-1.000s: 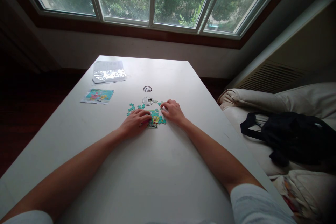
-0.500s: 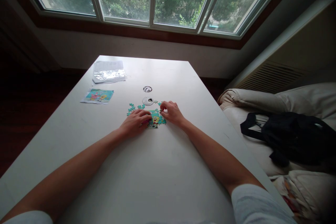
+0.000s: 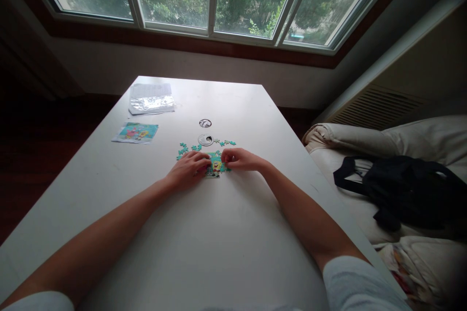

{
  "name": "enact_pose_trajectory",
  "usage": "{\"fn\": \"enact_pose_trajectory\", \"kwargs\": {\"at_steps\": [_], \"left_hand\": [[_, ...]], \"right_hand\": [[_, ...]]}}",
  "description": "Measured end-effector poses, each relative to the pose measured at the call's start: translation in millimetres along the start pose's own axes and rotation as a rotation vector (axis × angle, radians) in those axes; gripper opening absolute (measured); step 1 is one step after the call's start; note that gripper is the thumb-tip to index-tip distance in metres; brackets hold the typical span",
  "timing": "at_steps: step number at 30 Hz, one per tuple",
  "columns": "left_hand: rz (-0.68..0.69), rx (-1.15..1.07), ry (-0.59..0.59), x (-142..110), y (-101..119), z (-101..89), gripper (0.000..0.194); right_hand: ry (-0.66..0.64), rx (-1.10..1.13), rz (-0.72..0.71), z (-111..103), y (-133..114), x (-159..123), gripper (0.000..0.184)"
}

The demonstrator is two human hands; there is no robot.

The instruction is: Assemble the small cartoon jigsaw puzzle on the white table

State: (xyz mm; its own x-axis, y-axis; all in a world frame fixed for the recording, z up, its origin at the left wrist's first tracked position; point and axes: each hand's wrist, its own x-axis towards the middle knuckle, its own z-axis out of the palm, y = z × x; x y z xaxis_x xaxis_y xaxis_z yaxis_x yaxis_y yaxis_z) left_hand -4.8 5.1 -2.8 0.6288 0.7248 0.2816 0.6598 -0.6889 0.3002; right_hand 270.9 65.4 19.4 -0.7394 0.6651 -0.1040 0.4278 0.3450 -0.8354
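A small teal jigsaw puzzle (image 3: 216, 164) with a yellow cartoon figure lies partly assembled on the white table (image 3: 204, 233). My left hand (image 3: 189, 169) rests flat on the puzzle's left side, fingers stretched toward its middle. My right hand (image 3: 239, 159) sits at the puzzle's right edge with fingers curled in a pinch; a piece in them is too small to make out. Loose teal pieces (image 3: 186, 148) lie scattered just beyond the puzzle, and more loose pieces (image 3: 226, 143) lie to the right of a round disc.
Two round metal discs (image 3: 205, 139) (image 3: 205, 123) lie beyond the pieces. A printed picture card (image 3: 135, 132) and a clear plastic bag (image 3: 151, 98) sit at far left. A cushioned seat with a black bag (image 3: 404, 189) stands right of the table. Windows run along the back.
My right hand has drawn back from the loose pieces near the disc and come down to the puzzle's right edge, fingers now pinched. My left hand has stayed put.
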Motion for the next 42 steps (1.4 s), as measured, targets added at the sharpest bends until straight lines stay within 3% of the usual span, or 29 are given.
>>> {"fn": "enact_pose_trajectory", "kwargs": {"at_steps": [6, 23, 30, 42], "left_hand": [[-0.004, -0.004, 0.004, 0.2, -0.2, 0.6, 0.031], [-0.002, -0.019, 0.012, 0.2, -0.2, 0.5, 0.031], [-0.003, -0.01, 0.006, 0.5, 0.0, 0.6, 0.03], [-0.005, -0.013, 0.006, 0.8, 0.5, 0.0, 0.031]], "right_hand": [[-0.18, 0.015, 0.015, -6.9, -11.5, -5.6, 0.014], [-0.137, -0.176, 0.014, -2.8, -16.7, -4.4, 0.016], [-0.017, -0.22, 0.067, -0.6, -13.9, -3.3, 0.011], [-0.029, -0.244, 0.055, 0.2, -18.2, -3.3, 0.008]]}}
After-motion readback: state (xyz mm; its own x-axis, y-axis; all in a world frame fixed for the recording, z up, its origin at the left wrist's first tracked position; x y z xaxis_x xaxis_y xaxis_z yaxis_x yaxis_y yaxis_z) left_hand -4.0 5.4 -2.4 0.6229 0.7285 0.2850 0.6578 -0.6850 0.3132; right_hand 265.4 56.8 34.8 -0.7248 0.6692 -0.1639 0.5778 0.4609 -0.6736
